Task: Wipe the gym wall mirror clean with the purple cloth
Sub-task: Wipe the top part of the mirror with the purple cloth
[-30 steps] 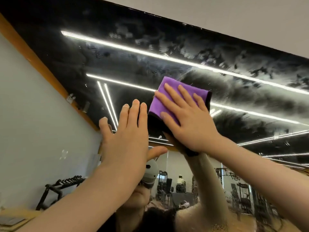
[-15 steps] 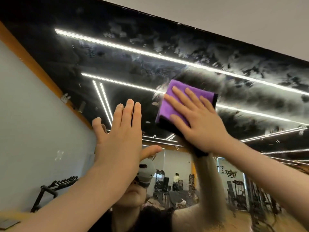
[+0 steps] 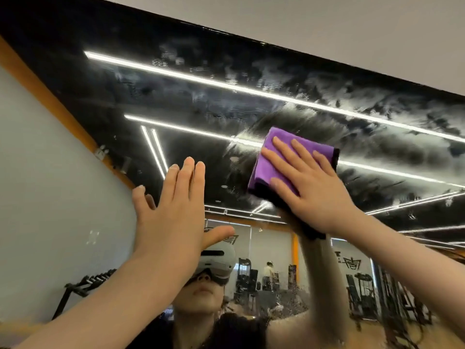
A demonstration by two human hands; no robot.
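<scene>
High on the mirror (image 3: 201, 102), the left hand (image 3: 173, 212) is lying flat, fingers straight, probably touching glass. Right of it, the right hand (image 3: 312, 187) is pressing the folded purple cloth (image 3: 266, 167) against smeared glass, grip open, fingers spread.

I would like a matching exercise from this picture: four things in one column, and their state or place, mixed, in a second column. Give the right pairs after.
Things
1. right hand
2. left hand
3. purple cloth
4. mirror

States
A. folded, flat against the glass
B. smeared with whitish streaks in its upper part
C. fingers straight, holding nothing
D. spread fingers pressing on the cloth

Pairs: 1-D, 2-C, 3-A, 4-B
</scene>
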